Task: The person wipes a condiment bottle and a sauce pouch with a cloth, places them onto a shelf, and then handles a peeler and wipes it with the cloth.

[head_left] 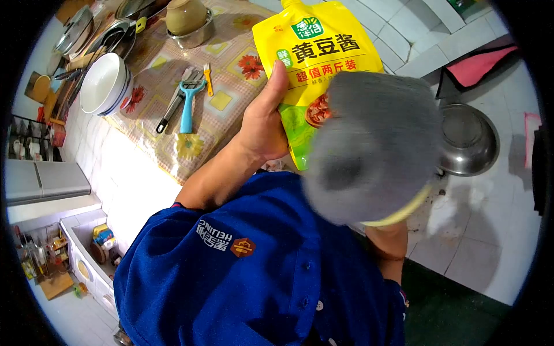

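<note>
My left hand point(265, 118) grips a yellow and green pouch point(323, 43) with Chinese lettering by its left edge, thumb on the front and spout at the top. A large grey thing point(375, 144), blurred by motion and with a pale yellow edge below, covers the pouch's lower right part. Only the wrist end of my right hand point(388, 232) shows under the grey thing; its fingers are hidden, and I cannot tell what they hold. A blue peeler point(187, 109) lies on the patterned tablecloth point(228, 86), left of my left hand, beside a black-tipped utensil point(167, 115) and a small orange fork point(208, 81).
White bowls point(104, 85) stand at the table's left edge. Behind are a brown pot point(186, 16) in a metal bowl point(199, 38) and several pans and lids. A metal basin point(468, 140) sits on the tiles at right. A pink cloth point(470, 68) lies above it.
</note>
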A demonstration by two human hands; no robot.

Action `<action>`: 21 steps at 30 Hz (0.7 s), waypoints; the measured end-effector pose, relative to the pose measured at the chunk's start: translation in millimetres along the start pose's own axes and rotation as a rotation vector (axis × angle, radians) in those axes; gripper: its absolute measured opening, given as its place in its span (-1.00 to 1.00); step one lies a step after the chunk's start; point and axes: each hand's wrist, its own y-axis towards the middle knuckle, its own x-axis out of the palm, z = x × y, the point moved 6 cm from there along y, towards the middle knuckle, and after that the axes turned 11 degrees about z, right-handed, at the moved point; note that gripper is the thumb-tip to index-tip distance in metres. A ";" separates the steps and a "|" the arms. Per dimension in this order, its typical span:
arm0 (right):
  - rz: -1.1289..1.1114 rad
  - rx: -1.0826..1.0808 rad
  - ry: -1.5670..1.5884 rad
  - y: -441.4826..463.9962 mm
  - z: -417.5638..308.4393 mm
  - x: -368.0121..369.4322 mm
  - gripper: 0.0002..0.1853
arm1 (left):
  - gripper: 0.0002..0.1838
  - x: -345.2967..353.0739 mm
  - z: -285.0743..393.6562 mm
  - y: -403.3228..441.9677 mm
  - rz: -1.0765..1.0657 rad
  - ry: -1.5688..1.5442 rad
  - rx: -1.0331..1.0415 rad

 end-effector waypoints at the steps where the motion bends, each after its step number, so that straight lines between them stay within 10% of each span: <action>1: -0.058 -0.026 -0.017 3.9 -1.5 9.0 -0.39 | -0.33 0.9 2.9 0.0 0.042 0.074 0.034; 7: -0.166 -0.036 -0.025 -2.6 1.9 17.8 -0.39 | -0.33 -2.0 0.1 -4.2 0.001 0.251 0.080; 14: 0.363 0.251 -0.031 -11.0 44.8 -54.9 -0.39 | -0.30 6.0 4.7 -3.9 -0.035 0.024 0.018; 21: -0.114 -0.082 -0.080 6.8 -7.1 13.3 -0.39 | -0.33 12.2 1.8 -8.2 -0.080 0.082 0.006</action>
